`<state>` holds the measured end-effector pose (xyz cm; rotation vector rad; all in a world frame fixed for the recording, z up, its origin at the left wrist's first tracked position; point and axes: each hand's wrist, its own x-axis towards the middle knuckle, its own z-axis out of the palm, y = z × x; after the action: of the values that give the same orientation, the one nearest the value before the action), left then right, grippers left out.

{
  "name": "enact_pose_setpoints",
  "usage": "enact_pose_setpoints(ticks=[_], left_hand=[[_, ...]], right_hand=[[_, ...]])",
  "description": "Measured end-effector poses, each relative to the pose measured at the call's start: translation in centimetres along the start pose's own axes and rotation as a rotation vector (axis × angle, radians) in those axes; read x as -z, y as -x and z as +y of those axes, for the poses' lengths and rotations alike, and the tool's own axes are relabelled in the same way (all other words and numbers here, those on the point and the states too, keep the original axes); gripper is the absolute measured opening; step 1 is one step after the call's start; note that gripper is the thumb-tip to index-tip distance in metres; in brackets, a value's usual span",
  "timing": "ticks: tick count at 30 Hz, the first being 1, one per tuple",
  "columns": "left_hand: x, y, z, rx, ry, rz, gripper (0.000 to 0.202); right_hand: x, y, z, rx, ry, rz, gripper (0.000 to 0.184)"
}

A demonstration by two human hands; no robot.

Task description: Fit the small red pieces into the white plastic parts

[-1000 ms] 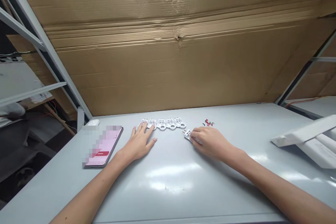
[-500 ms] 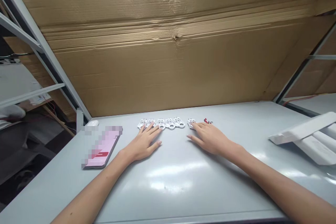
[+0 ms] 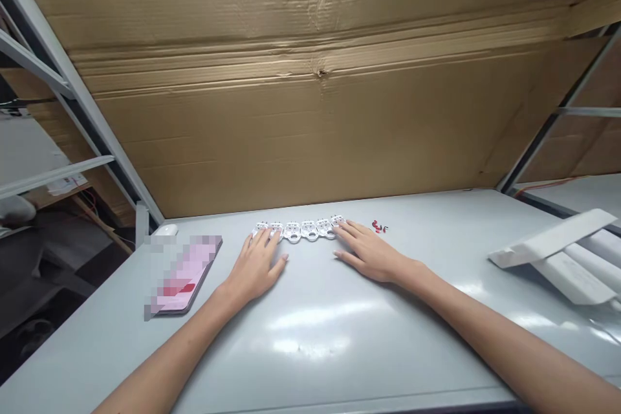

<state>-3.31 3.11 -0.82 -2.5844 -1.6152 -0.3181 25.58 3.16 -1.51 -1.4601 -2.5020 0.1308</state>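
Observation:
Several small white plastic parts (image 3: 309,230), each with a ring-shaped hole at the near end, lie side by side in a row on the grey table (image 3: 310,362). My left hand (image 3: 255,264) lies with fingers spread over the left end of the row, fingertips on the two leftmost parts. At the right end, my right hand (image 3: 367,250) has its fingers stretched out and its fingertips on the last white part (image 3: 337,220). Neither hand is closed round anything. A few tiny red and black pieces (image 3: 379,227) lie just beyond my right hand.
A pink phone-like device (image 3: 187,281), partly blurred out, lies to the left, with a white rounded object (image 3: 166,230) behind it. White folded pieces (image 3: 557,252) sit at the right. A cardboard wall (image 3: 310,142) stands behind the table, with metal frame posts (image 3: 116,142) beside it.
My right hand has slid the rightmost white part left until it meets the row. My left hand has shifted slightly left along the row. The view has moved a little.

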Motion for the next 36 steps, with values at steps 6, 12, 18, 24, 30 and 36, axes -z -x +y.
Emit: enact_pose_setpoints(ticks=[6,12,18,24,30,36], left_hand=[[-0.2,0.0,-0.3,0.135,-0.012,-0.048,0.057],[0.1,0.0,-0.4,0.114,-0.009,-0.139,0.060],[0.0,-0.1,-0.4,0.079,0.036,-0.137,0.059],[0.1,0.0,-0.4,0.045,0.066,-0.126,0.057],[-0.7,-0.1,-0.1,0.043,0.114,-0.104,0.060],[-0.5,0.0,0.6,0.036,0.144,-0.110,0.059]], right_hand=[[0.4,0.2,0.0,0.044,-0.053,-0.023,0.069],[0.2,0.1,0.4,0.048,-0.057,-0.027,0.068],[0.4,0.1,0.7,0.047,-0.097,-0.017,0.068],[0.3,0.2,1.2,0.036,-0.113,-0.001,0.068],[-0.1,0.1,1.4,0.015,-0.100,0.036,0.068],[0.0,0.0,0.8,0.056,-0.080,0.045,0.068]])
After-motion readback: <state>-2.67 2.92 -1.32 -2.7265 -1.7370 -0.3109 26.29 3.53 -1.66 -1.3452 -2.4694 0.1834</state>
